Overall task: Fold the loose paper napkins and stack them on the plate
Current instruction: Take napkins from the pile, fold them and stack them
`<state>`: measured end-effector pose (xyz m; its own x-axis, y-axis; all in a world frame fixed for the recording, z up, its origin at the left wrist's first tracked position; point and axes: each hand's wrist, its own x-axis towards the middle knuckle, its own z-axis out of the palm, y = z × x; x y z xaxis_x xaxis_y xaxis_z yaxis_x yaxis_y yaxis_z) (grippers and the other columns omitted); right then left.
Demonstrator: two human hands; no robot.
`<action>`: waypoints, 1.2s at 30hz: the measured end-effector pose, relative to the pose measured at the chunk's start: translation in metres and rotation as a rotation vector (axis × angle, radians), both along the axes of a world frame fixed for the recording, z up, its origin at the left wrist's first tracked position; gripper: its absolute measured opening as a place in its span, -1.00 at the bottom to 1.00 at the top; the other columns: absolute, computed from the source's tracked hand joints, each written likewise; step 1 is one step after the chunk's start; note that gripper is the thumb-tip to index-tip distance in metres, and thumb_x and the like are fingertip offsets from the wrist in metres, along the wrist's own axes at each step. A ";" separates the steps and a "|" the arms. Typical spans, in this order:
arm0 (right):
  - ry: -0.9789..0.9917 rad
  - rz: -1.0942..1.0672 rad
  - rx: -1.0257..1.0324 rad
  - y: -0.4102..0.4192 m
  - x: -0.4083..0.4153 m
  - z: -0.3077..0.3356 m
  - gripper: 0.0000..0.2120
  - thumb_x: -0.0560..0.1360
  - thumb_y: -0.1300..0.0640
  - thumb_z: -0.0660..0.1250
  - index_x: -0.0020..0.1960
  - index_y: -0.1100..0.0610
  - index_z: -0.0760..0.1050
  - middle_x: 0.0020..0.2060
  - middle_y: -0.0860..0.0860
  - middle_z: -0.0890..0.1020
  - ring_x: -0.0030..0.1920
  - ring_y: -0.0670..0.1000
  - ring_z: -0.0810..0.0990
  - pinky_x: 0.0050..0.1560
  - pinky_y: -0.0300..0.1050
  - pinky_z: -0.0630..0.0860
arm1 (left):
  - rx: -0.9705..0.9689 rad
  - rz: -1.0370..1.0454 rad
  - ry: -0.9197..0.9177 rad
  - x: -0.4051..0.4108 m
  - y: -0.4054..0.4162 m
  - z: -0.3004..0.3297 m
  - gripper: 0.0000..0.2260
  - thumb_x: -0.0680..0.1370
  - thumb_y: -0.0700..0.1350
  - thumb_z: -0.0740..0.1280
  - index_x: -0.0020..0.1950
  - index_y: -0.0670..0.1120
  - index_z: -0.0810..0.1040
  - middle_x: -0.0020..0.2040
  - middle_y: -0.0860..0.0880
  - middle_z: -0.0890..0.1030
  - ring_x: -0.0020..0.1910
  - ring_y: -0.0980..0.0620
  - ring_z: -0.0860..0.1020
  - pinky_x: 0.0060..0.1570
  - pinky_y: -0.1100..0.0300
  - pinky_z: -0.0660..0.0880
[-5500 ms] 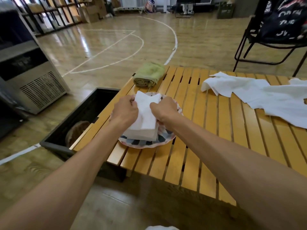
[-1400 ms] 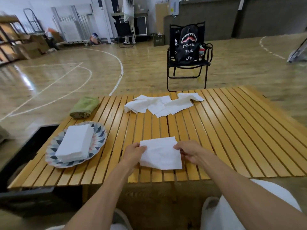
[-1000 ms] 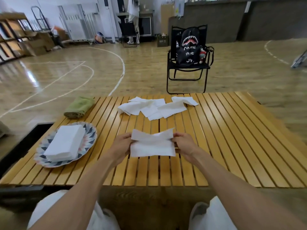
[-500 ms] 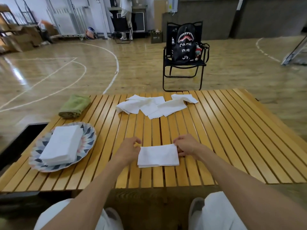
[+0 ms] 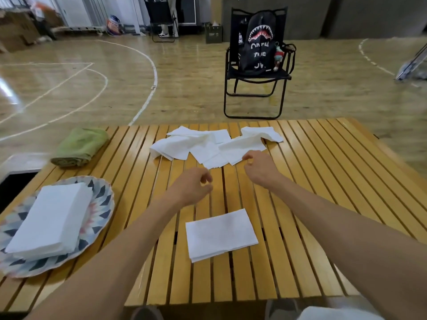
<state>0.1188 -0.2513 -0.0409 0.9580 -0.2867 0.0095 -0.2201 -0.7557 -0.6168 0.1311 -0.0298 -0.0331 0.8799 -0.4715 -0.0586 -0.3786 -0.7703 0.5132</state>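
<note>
A folded white napkin (image 5: 220, 234) lies flat on the slatted wooden table (image 5: 323, 181) near its front edge, with neither hand on it. Both hands are stretched out past it toward the pile of loose napkins (image 5: 212, 146) at the far middle. My left hand (image 5: 193, 187) hovers short of the pile, fingers loosely curled and holding nothing. My right hand (image 5: 258, 168) is at the near edge of the pile, fingers apart and empty. At the left, the patterned plate (image 5: 99, 204) carries a stack of folded napkins (image 5: 49, 218).
A rolled green towel (image 5: 79, 146) lies at the table's far left. A dark bin (image 5: 13, 185) sits on the floor beside the left edge. Beyond the table stands a black folding chair (image 5: 254, 88) with a backpack on it.
Both hands pressed the napkin into its fold, then let it go and reached forward toward the loose pile. The folded napkin stays where it was left.
</note>
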 end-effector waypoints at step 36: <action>-0.148 0.117 0.278 -0.024 -0.049 0.037 -0.75 0.49 0.22 0.45 0.12 0.09 0.50 -0.13 0.20 0.65 -0.13 0.10 0.61 -0.08 -0.04 0.58 | -0.477 0.178 -0.021 -0.027 0.009 0.028 -0.86 0.54 -0.21 0.38 0.07 -0.02 0.61 0.10 0.08 0.61 -0.08 0.10 0.64 -0.08 0.18 0.62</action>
<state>0.0697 -0.2754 -0.0044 0.9786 -0.1861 0.0875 -0.0348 -0.5693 -0.8214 0.1043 -0.0206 -0.0051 0.9479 -0.2835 0.1453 -0.2765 -0.5055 0.8173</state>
